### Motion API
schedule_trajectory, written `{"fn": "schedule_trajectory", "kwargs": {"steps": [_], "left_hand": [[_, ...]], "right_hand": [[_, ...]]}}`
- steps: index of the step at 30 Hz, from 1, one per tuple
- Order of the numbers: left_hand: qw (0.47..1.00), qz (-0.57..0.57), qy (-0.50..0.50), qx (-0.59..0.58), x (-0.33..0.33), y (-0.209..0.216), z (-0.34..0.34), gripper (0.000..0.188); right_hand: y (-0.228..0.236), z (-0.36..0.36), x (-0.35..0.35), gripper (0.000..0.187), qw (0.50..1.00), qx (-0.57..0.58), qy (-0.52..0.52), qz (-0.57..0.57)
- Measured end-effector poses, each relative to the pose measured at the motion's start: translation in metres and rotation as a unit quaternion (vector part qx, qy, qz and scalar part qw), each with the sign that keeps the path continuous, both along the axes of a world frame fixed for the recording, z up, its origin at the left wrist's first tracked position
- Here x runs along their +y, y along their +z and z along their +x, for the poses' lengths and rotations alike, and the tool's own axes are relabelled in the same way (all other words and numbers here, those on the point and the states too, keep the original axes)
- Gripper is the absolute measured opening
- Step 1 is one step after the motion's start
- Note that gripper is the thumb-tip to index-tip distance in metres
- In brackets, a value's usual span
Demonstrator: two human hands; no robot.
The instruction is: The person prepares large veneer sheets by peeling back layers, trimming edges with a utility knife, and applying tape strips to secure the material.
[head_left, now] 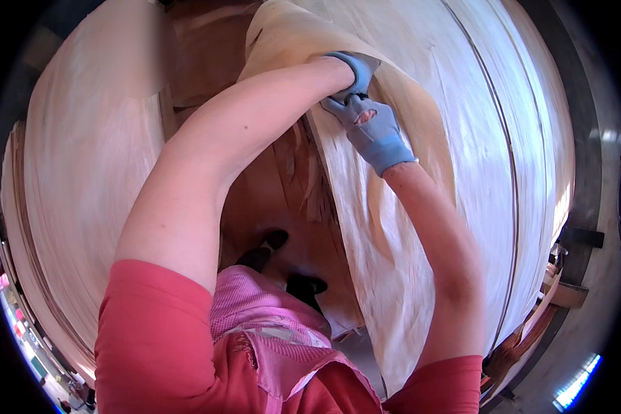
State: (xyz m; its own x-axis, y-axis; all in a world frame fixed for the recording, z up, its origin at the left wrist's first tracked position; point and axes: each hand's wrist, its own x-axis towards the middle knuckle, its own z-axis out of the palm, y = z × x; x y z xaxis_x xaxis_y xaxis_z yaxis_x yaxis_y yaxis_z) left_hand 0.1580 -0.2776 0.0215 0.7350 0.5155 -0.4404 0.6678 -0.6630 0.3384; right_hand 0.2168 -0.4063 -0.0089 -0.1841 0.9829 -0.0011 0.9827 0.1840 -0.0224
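**Two gloved hands gripping the edge of a thin wood sheet**

The person is standing over the work, both bare forearms reaching far and meeting at the top middle of the view. The left hand (352, 69), in a blue glove, is crossing over from the left with the elbow bent wide, its fingers curling shut over the curled edge of a pale veneer sheet (421, 138). The right hand (372, 127), also in a blue glove with a hole worn in the back, is sitting just below and touching the left one, its grip closing on the same edge; the forearm is running straight down toward the near right.

The sheet being gripped is lying on the right, its left edge lifting and curling up near the hands. It is resting on a broad stack of similar sheets (531, 138) spreading to the far right. Another pile of pale sheets (83, 193) is lying on the left, well apart. Between the two piles a brown floor (255, 55) is showing, with the person's dark shoes (262, 252) on it. Red sleeves (152, 338) and a pink apron (269, 324) are filling the near edge.
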Motion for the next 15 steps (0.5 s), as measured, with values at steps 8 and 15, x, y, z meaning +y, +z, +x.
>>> {"fn": "schedule_trajectory", "kwargs": {"steps": [8,15], "left_hand": [[1.000,-0.016,-0.001,0.026,0.000,0.006,0.000,0.058],[0.996,-0.036,0.068,-0.048,0.005,-0.017,-0.011,0.056]], "right_hand": [[-0.007,-0.001,0.012,0.031,0.999,0.036,-0.025,0.009],[0.024,0.007,-0.014,0.048,0.997,-0.012,0.029,-0.077]]}}
